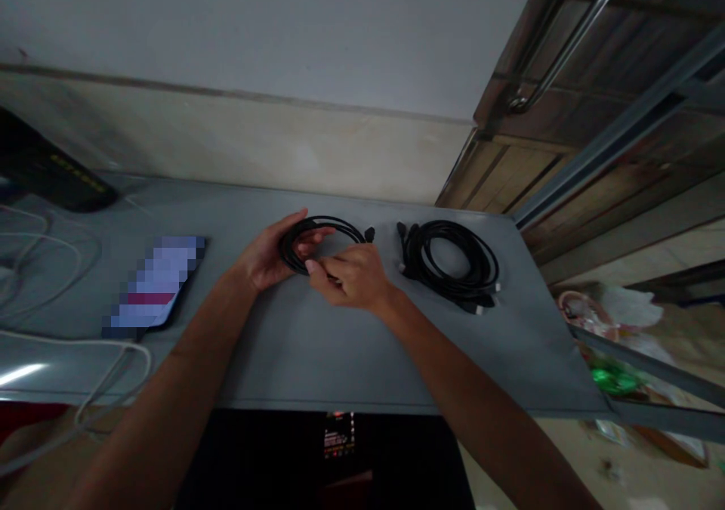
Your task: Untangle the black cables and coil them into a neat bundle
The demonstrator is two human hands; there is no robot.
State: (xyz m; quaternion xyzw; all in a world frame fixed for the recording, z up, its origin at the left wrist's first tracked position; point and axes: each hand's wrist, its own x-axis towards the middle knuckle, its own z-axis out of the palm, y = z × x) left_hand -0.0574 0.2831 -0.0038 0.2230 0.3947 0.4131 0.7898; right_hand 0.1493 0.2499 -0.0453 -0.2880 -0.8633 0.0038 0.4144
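Nearby, a phone point(159, 277) and black cables point(481, 262) flanked the left hand point(270, 257) and right hand point(354, 276), both clasped on a coiled cable point(288, 250).

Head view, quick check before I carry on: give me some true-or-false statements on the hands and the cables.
1. Both the left hand and the right hand are on a looped black cable. True.
2. The other black coil lies left of the hands. False: it lies to their right, on the table.
3. The phone lies left of the left hand. True.
4. A white cable runs across the table's right end. False: it is at the left end.
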